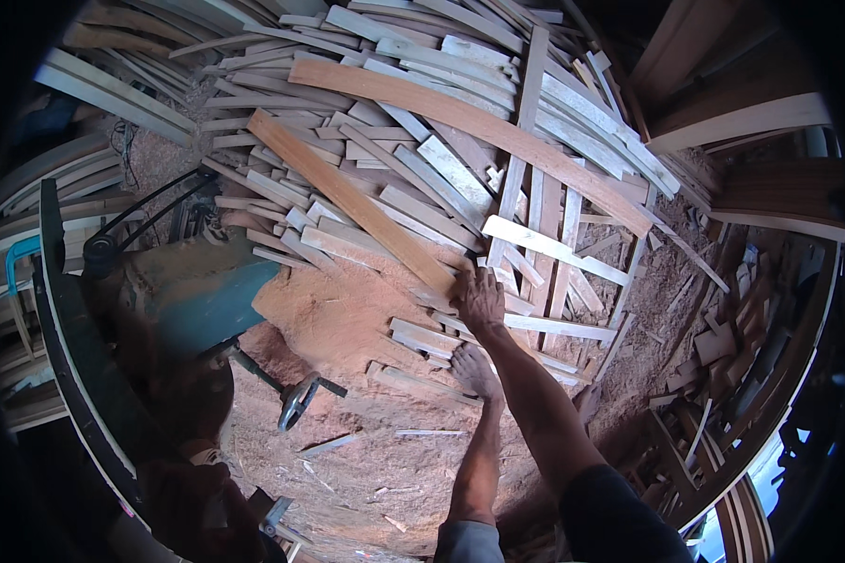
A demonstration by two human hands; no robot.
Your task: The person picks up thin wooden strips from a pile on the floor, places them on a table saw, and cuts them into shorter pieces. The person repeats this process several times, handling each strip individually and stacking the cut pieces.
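Observation:
My right hand (482, 299) reaches forward from the lower right, its fingers closed over the near end of a long reddish-brown board (357, 202). That board slants away to the far left, across a heap of cut wood strips (432, 192). My left hand does not show. Below my right hand a bare, dusty foot (476, 372) appears to rest by short wood pieces (422, 338). A longer curved reddish plank (469, 122) lies across the heap beyond my hand.
On the left stands a teal, dust-covered machine (221, 305) with a handwheel (298, 402) and a belt (150, 211). Sawdust (338, 310) is piled beside it. Offcuts (718, 342) and large timbers (742, 127) line the right side.

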